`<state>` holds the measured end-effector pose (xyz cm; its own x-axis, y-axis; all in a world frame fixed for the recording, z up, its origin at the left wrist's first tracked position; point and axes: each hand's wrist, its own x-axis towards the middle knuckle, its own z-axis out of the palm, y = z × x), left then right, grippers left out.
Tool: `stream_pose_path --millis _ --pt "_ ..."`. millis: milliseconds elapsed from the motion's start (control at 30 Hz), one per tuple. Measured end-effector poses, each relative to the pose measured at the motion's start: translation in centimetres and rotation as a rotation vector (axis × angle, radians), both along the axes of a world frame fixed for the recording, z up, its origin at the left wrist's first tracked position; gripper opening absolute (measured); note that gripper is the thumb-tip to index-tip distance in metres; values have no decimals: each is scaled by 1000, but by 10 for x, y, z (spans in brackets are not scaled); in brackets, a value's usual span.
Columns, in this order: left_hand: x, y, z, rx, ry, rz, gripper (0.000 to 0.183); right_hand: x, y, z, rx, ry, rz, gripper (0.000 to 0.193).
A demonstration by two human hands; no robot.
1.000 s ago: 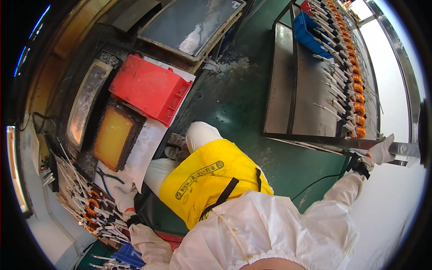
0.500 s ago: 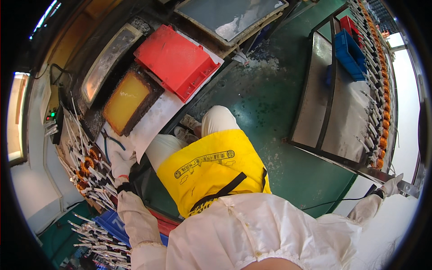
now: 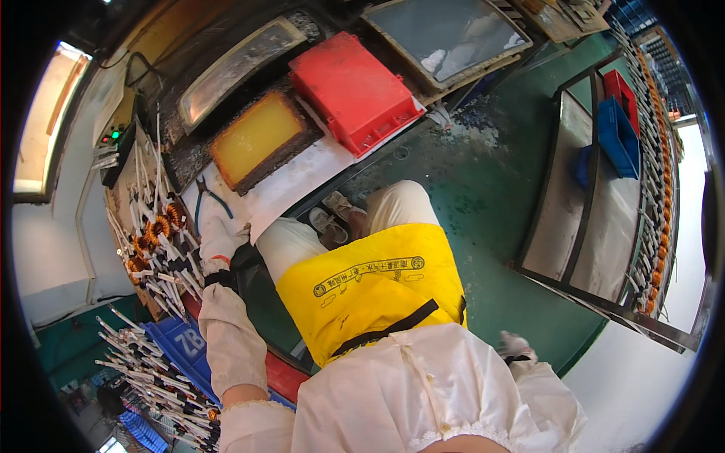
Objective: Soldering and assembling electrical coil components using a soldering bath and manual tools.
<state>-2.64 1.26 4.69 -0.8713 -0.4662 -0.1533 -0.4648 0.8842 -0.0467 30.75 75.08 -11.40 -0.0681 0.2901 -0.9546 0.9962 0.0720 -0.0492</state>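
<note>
My left hand [image 3: 220, 238], in a white glove with a dark band at the wrist, lies at the near edge of the workbench, fingers stretched forward and thumb apart. Just beyond its fingertips is a pair of pliers [image 3: 199, 202] with blue-green handles, on white sheeting [image 3: 279, 195]. Left of this hand lie copper-wound ring coils [image 3: 158, 226] with white leads. My right hand [image 3: 517, 346], also gloved, hangs low beside my body over the green floor. Its fingers are small and blurred, and nothing shows clearly in them.
A tray of yellow material [image 3: 257, 142] and a red bin [image 3: 347, 84] stand on the bench. Behind is a grey-topped tray [image 3: 453, 41]. At right, a metal rack [image 3: 555, 181] carries blue bins [image 3: 618, 136] and rows of coils [image 3: 655, 219]. A blue crate [image 3: 181, 343] sits lower left.
My right hand has come away from the rack's near end at far right, back toward my body. My left hand stays by the pliers. The whole view has turned slightly.
</note>
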Motion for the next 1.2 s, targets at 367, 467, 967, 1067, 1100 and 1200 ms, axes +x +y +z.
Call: stream_pose_path --millis 367,467,967,1067,1100,1200 --pt "7 -4 -14 132 -110 62 80 -150 -78 49 255 366 488 40" --pt "7 -16 -26 149 -43 -12 78 -203 -101 70 404 512 569 39" --pt "-4 -6 -6 298 -170 139 68 -271 -213 84 334 595 976 37" --pt "-6 -8 -6 332 -193 136 71 -278 -212 84 361 582 1054 37" --pt "-6 -8 -6 341 -200 115 71 -282 -212 82 371 576 1065 37" --pt "-6 -11 -24 311 -176 158 73 -295 -241 100 370 585 1093 36"
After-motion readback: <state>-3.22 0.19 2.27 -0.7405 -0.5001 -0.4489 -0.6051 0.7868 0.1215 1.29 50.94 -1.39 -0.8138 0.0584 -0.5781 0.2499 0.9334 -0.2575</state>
